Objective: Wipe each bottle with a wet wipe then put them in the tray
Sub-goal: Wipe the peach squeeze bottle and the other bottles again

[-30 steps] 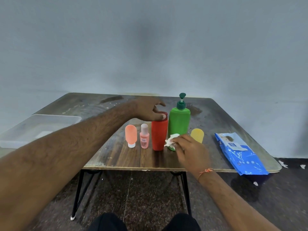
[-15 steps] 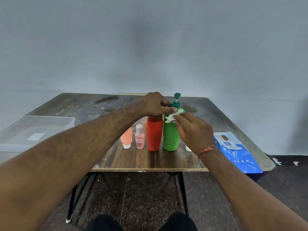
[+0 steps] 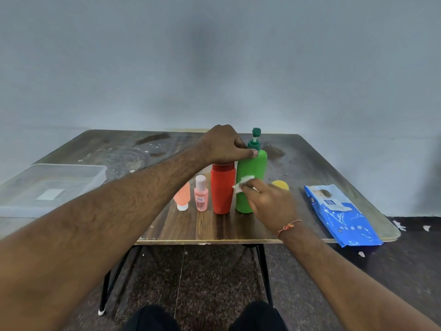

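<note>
One clear tray [image 3: 95,174] sits at the worktop's [image 3: 214,230] left edge; rightward stand a peach tube [image 3: 182,197], pink bottle [image 3: 201,193], red bottle [image 3: 222,189] and green pump bottle [image 3: 253,168]. The left hand [image 3: 222,145] grasps the green bottle's shoulder; the right hand [image 3: 270,204] pinches a wet wipe [image 3: 242,183] against its side. Farther right lies a blue wipes pack [image 3: 343,213].

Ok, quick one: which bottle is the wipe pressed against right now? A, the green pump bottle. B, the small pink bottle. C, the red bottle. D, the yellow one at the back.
A: the right hand holds the wipe against the side of the green pump bottle, while the left hand steadies that bottle near its top.
</note>
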The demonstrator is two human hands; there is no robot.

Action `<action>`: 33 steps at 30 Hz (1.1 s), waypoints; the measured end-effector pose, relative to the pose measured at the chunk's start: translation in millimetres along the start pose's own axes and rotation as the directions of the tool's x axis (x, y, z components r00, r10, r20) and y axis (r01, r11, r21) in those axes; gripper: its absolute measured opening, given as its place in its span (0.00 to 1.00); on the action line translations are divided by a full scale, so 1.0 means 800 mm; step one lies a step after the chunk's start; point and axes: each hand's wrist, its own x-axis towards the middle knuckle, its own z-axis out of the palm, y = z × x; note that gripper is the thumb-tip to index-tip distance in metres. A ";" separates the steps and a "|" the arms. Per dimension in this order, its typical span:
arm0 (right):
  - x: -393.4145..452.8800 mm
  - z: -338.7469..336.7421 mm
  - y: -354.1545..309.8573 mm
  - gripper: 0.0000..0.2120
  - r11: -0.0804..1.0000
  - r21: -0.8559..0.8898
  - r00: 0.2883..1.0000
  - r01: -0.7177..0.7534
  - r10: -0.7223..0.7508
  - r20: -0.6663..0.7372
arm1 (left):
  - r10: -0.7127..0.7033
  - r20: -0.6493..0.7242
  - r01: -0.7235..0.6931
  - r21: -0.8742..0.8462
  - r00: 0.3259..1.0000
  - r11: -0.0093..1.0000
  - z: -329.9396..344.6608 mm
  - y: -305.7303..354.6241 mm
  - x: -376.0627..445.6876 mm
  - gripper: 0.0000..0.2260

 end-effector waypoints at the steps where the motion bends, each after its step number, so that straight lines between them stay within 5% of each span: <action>1: -0.007 0.006 -0.005 0.12 1.000 0.012 0.998 0.013 -0.013 0.065 | 0.000 -0.005 0.000 0.005 1.000 1.000 0.000 0.000 0.000 0.18; 5: -0.027 0.018 -0.027 0.07 0.999 -0.030 0.946 0.037 -0.025 0.323 | 0.021 -0.006 -0.020 0.064 1.000 0.998 -0.002 0.003 -0.001 0.20; 9: -0.025 0.019 -0.029 0.06 0.997 -0.055 0.918 0.048 -0.022 0.396 | 0.036 0.008 -0.037 0.096 0.999 0.995 -0.005 0.004 -0.001 0.21; 14: 0.017 -0.023 -0.005 0.08 0.999 -0.042 0.995 0.003 0.001 0.102 | 0.045 0.026 -0.047 0.086 0.999 0.995 -0.008 0.006 -0.004 0.19; 19: 0.062 -0.048 0.010 0.06 0.993 -0.091 0.985 -0.080 0.065 -0.162 | 0.050 0.013 -0.051 0.068 0.999 0.996 -0.006 0.002 -0.002 0.16; 28: -0.031 0.017 -0.015 0.10 0.999 0.033 0.962 -0.019 0.009 0.273 | 0.063 0.057 -0.066 0.055 0.996 0.996 -0.007 -0.002 0.003 0.19; 33: -0.039 0.019 -0.017 0.06 1.000 0.025 0.948 -0.007 -0.001 0.318 | 0.073 0.062 -0.077 0.058 0.995 0.995 -0.006 -0.004 0.003 0.19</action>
